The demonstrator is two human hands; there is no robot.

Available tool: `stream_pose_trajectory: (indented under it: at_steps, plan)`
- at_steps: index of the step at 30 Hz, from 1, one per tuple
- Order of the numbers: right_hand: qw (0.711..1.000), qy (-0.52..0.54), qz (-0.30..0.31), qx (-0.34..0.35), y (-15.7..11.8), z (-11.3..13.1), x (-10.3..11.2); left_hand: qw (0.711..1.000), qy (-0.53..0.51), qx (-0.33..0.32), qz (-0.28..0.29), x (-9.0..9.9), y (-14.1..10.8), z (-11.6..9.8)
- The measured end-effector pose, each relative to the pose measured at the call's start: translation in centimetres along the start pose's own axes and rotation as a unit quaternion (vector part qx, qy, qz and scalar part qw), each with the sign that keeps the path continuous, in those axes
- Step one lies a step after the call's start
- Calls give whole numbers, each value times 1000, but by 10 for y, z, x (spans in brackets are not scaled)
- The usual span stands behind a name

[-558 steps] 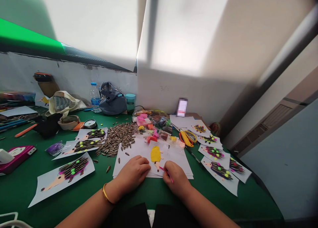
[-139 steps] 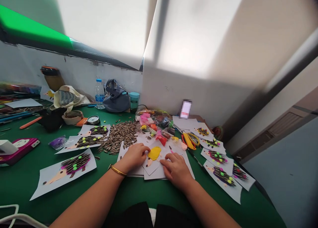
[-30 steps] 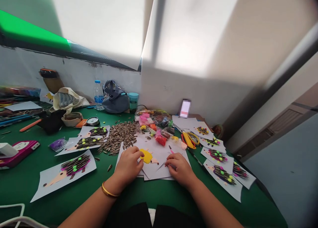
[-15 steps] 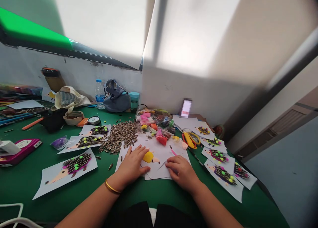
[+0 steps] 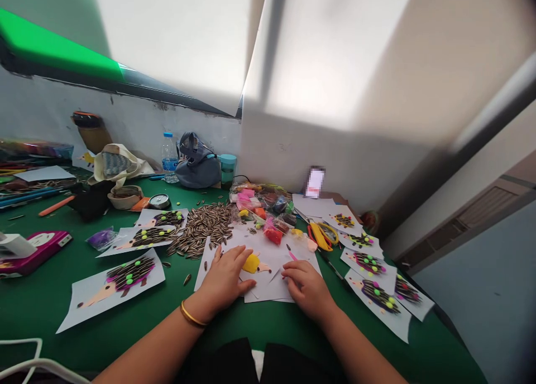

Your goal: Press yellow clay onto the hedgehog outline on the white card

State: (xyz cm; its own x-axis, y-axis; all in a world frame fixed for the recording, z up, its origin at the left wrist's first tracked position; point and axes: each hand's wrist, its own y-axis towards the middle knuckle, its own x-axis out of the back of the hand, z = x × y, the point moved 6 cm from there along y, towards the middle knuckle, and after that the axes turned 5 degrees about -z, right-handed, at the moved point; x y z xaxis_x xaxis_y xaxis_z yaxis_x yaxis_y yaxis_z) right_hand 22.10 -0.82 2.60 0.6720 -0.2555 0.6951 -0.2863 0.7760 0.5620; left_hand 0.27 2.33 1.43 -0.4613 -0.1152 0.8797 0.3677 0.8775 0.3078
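Note:
White paper (image 5: 268,288) lies in front of me, bearing a yellow clay hedgehog body (image 5: 251,264) with a pale pointed snout (image 5: 263,268) and dark nose. My left hand (image 5: 228,278) rests flat on the paper's left part, fingers spread, fingertips beside the yellow body. On the right side of the sheet my right hand (image 5: 305,286) has its fingers curled; what they hold, if anything, is too small to tell. A pink tool (image 5: 292,254) shows just beyond its fingers. Sunflower seeds (image 5: 209,225) are heaped beyond my left hand.
Bagged coloured clay (image 5: 274,231) lies behind the paper, with yellow scissors (image 5: 320,236) to its right. Finished hedgehog pictures (image 5: 92,306) flank both sides. At the back stand a water bottle (image 5: 170,163), a grey-blue bag (image 5: 199,169), a teal-lidded cup (image 5: 227,172) and a phone (image 5: 315,183).
The view has shifted slightly. Both hands stay over the same paper, with the right hand's curled fingers moved very slightly.

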Motion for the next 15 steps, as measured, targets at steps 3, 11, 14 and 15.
stream_pose_trajectory:
  at_steps: [3,11,14,15]
  plan:
    - [1000,-6,-2,-7,2,0,-1,1000,5,2,-2,0,0,-1]
    - [997,-64,33,-2,-2,-2,1,1000,5,8,-2,-1,0,-1]
    - [995,-88,47,10,-3,1,-2,1000,10,10,-2,0,0,-2]
    - [994,-96,51,14,-4,1,-3,1000,11,10,-1,1,0,-3]
